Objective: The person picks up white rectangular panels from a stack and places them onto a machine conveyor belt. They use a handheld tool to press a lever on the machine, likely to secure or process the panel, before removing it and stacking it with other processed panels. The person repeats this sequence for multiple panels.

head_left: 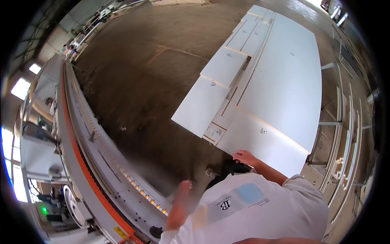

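Note:
My right hand [243, 157] hangs at the near edge of a broad layer of white boards, its fingers loosely curled with nothing visible in them. Whether it touches the near white board [264, 142] I cannot tell. Beyond lies a large white panel [288, 77], with smaller white boards [207, 93] and narrow strips along its left side; several carry small printed labels. My left hand [185, 187] is low, beside the long machine [118, 195] on the left. Motion smears its fingers, and no held thing shows.
The machine runs far ahead on the left, with an orange band [81, 150] and a row of small yellowish pieces [140, 191] along its side. Brown floor [138, 73] lies between it and the boards. Metal frames with rails [345, 154] stand at the right. People [70, 51] are far off at the left.

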A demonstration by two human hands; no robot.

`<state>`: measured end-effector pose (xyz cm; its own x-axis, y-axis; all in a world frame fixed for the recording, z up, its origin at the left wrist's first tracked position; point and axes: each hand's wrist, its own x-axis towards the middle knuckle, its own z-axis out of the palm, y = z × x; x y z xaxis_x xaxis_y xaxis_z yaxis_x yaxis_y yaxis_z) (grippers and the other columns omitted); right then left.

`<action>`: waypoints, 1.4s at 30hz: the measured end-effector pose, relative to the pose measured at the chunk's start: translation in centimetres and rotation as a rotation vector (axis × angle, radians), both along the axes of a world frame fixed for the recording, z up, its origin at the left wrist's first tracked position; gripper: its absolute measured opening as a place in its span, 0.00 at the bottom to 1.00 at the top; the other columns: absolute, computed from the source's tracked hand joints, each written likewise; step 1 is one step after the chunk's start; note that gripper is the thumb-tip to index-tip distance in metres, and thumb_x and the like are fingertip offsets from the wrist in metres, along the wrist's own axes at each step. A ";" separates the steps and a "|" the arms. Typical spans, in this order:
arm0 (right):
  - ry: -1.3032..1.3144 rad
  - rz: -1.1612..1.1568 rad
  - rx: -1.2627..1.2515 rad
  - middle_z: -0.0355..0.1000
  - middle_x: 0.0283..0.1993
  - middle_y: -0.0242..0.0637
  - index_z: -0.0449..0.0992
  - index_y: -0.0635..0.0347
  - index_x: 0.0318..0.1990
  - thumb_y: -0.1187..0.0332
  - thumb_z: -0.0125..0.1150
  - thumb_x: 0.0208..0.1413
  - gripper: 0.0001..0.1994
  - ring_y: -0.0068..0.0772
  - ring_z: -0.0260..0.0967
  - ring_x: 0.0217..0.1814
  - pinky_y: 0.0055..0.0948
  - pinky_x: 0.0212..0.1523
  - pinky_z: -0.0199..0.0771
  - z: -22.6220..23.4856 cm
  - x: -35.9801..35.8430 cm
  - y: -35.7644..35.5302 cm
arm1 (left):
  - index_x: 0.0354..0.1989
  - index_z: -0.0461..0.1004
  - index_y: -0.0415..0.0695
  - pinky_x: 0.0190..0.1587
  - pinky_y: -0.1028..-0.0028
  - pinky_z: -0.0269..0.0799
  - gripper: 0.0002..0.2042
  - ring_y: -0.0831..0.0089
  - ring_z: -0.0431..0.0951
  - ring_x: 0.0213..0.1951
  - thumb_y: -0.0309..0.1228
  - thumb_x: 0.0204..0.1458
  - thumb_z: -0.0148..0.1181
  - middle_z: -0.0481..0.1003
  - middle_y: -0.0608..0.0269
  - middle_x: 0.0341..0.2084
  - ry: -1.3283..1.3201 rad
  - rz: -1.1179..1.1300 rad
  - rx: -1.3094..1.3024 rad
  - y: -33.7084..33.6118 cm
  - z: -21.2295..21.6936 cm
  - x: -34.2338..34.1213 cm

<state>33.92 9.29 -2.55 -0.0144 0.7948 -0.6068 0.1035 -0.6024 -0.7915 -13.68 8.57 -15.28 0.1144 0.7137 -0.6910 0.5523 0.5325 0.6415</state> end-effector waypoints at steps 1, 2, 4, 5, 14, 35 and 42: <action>-0.020 0.044 0.047 0.78 0.38 0.33 0.78 0.62 0.42 0.57 0.59 0.60 0.16 0.26 0.75 0.34 0.26 0.37 0.75 0.1 -0.5 0.5 | 0.43 0.78 0.41 0.33 0.75 0.73 0.11 0.74 0.81 0.32 0.32 0.58 0.56 0.81 0.60 0.33 0.007 -0.024 0.016 2.6 0.4 -0.2; -0.019 -0.001 0.008 0.78 0.37 0.33 0.78 0.62 0.41 0.57 0.59 0.60 0.15 0.26 0.75 0.34 0.26 0.37 0.75 -0.5 -0.6 0.3 | 0.44 0.78 0.40 0.34 0.75 0.73 0.11 0.74 0.81 0.32 0.32 0.58 0.56 0.81 0.60 0.34 0.012 -0.049 0.032 4.9 0.9 -0.2; -0.017 -0.089 -0.044 0.79 0.36 0.34 0.79 0.63 0.40 0.58 0.60 0.59 0.15 0.27 0.75 0.33 0.27 0.37 0.76 -2.2 -0.2 0.3 | 0.47 0.77 0.39 0.35 0.75 0.73 0.13 0.73 0.81 0.35 0.34 0.59 0.56 0.81 0.60 0.35 -0.067 -0.038 0.052 9.6 1.2 -0.4; -0.073 -0.116 -0.069 0.79 0.36 0.34 0.80 0.63 0.40 0.57 0.61 0.58 0.15 0.27 0.75 0.33 0.27 0.38 0.76 -3.2 0.0 0.7 | 0.47 0.77 0.38 0.36 0.75 0.74 0.13 0.73 0.81 0.35 0.34 0.59 0.56 0.81 0.59 0.35 -0.054 -0.079 0.058 11.9 1.0 -0.3; -0.239 -0.267 -0.072 0.80 0.34 0.35 0.81 0.61 0.42 0.57 0.60 0.57 0.17 0.27 0.77 0.35 0.29 0.39 0.76 -7.1 1.0 8.9 | 0.45 0.78 0.42 0.42 0.71 0.75 0.14 0.70 0.81 0.36 0.37 0.58 0.57 0.81 0.60 0.34 -0.021 -0.567 0.098 25.9 0.0 6.5; -0.606 -0.730 -0.135 0.58 0.69 0.57 0.54 0.68 0.69 0.48 0.65 0.55 0.43 0.49 0.58 0.72 0.41 0.69 0.58 -11.3 8.6 45.3 | 0.60 0.65 0.39 0.65 0.61 0.60 0.28 0.52 0.64 0.64 0.32 0.50 0.62 0.67 0.46 0.61 -0.097 -0.710 0.925 70.1 -3.0 38.5; -0.639 -0.802 -0.148 0.63 0.66 0.55 0.59 0.68 0.66 0.46 0.65 0.52 0.42 0.50 0.61 0.69 0.41 0.66 0.61 -12.2 9.1 47.9 | 0.54 0.70 0.37 0.60 0.62 0.65 0.24 0.54 0.70 0.56 0.31 0.47 0.63 0.72 0.49 0.53 -0.203 -0.696 0.782 73.0 -4.1 40.7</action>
